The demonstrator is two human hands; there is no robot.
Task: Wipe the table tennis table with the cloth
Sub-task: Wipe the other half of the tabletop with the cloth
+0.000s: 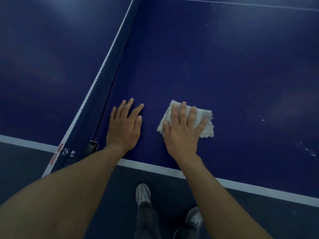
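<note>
While 2 hands lie flat | right hand (183,130) presses 1 cloth (206,125) | left hand (124,126) bare

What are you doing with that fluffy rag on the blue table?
A person is wiping a table tennis table. The right hand presses flat on a white cloth lying on the blue top near the table's edge. The left hand rests flat on the table beside the net, holding nothing. Small white specks show on the surface to the right of the cloth, so that part looks not yet wiped.
</note>
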